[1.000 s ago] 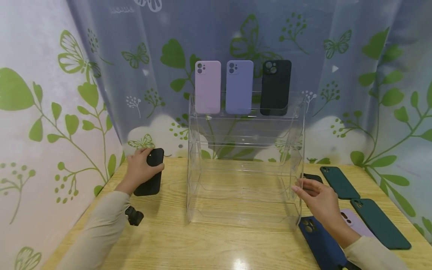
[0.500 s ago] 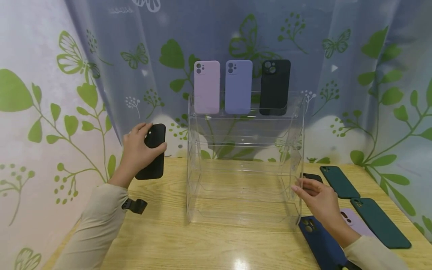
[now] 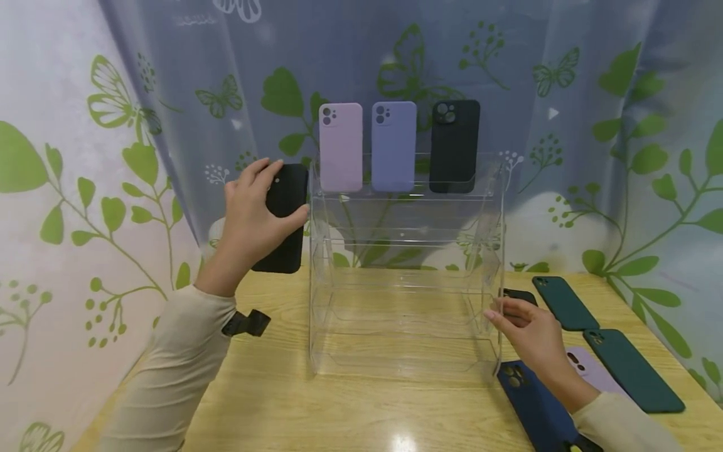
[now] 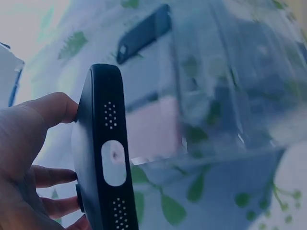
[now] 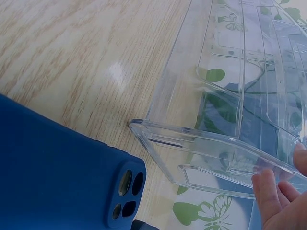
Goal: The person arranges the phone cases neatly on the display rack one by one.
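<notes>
My left hand [image 3: 254, 216] holds a black phone case [image 3: 288, 216] by its edges, raised beside the upper left side of a clear tiered display stand [image 3: 407, 363]. In the left wrist view, the case [image 4: 103, 143] shows its end, with an oval port opening between two patches of small holes. My right hand [image 3: 533, 336] pinches the front edge of the stand's right side panel; in the right wrist view, thumb and fingertips [image 5: 268, 184] meet at this edge. On the top tier stand a pink case [image 3: 341, 150], a lavender case [image 3: 394, 147] and a black case [image 3: 454, 147], side by side.
Right of the stand, a blue case [image 3: 536, 402], a lilac case [image 3: 595, 373], two dark green cases [image 3: 632, 370] and a partly hidden black case [image 3: 522, 297] lie on the wooden table [image 3: 271, 402]. A leaf-patterned curtain [image 3: 553, 157] hangs behind.
My left hand has lifted the black phone case off the table area, up and to the right toward the stand's upper left side. The right hand keeps its place at the stand.
</notes>
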Tool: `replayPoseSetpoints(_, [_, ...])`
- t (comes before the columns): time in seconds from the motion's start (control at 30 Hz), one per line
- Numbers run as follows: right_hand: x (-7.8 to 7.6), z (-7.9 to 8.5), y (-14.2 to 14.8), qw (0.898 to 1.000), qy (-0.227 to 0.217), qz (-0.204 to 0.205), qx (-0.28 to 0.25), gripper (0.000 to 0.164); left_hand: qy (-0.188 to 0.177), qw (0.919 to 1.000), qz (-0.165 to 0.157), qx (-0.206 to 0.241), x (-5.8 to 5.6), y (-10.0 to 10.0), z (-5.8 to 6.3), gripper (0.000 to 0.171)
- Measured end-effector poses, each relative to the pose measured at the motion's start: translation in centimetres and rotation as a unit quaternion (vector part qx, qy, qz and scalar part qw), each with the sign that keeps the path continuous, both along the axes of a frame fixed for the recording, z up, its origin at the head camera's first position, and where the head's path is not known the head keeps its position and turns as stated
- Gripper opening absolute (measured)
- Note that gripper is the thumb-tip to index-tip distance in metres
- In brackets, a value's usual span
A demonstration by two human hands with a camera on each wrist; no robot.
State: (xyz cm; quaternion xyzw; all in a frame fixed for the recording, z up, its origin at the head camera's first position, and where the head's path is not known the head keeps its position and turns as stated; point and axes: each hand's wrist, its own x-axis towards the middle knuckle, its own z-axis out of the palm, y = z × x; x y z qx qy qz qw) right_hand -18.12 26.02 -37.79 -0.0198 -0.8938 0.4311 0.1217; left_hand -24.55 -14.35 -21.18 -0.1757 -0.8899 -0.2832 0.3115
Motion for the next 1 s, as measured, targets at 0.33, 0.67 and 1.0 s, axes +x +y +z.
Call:
replayPoseSetpoints(0.33, [0.0,-0.1,0.1,1.000,0.005,0.001,-0.005,0.064,0.040,0.9968,-0.060,0.033,0.2,5.4,2.4,0.073])
replayPoseSetpoints(0.67, [-0.1,-0.2,0.0,1.000,0.010,0.003,-0.005,0.062,0.085,0.9874,-0.099,0.089,-0.3,10.9,3.0,0.075])
replayPoseSetpoints(1.0, [0.0,-0.1,0.1,1.000,0.009,0.002,-0.003,0.062,0.163,0.9629,-0.140,0.163,-1.5,15.9,2.3,0.074])
